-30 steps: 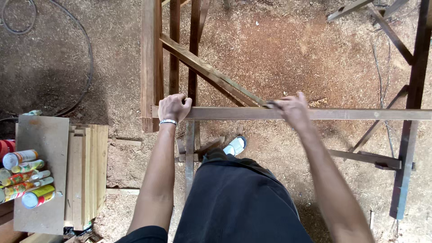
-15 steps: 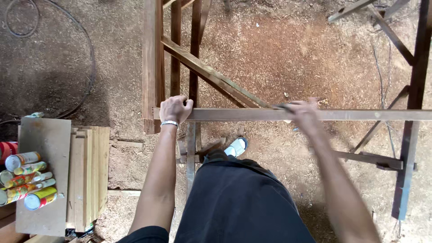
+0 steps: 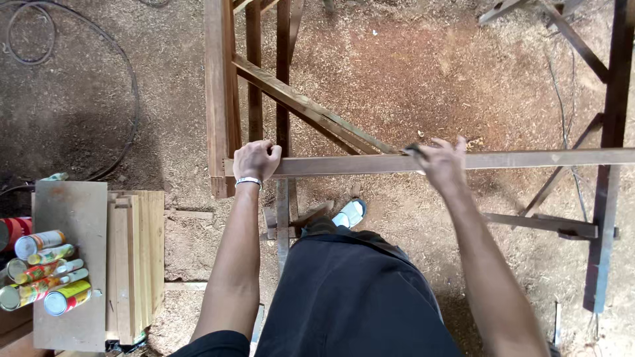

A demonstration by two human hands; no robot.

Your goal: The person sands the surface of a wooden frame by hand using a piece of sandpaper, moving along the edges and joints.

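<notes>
- A long wooden batten (image 3: 516, 159) runs level across the middle of the frame, from a thick upright post (image 3: 218, 99) at centre left out to the right edge.
- The left hand (image 3: 256, 160) is clamped around the batten's left end, fingers curled over its top, just beside the post; a pale band sits on that wrist.
- The right hand (image 3: 442, 162) lies over the batten right of centre, fingers spread across the top. It is blurred, with something small and dark at its fingertips; whether it truly grips cannot be told.
- A slanted brace (image 3: 311, 109) crosses under the batten between the two hands.
- Below, dark trousers fill the lower centre, and a pale shoe (image 3: 349, 213) stands on the sawdust-covered floor (image 3: 423, 73).
- At the lower left, a flat board (image 3: 73, 211) carries several cans (image 3: 43, 277) lying on their sides, next to a stack of planks (image 3: 135, 258).
- A dark cable (image 3: 129, 86) curves across the upper left.
- A dark frame leg (image 3: 612, 86) stands at the far right.
</notes>
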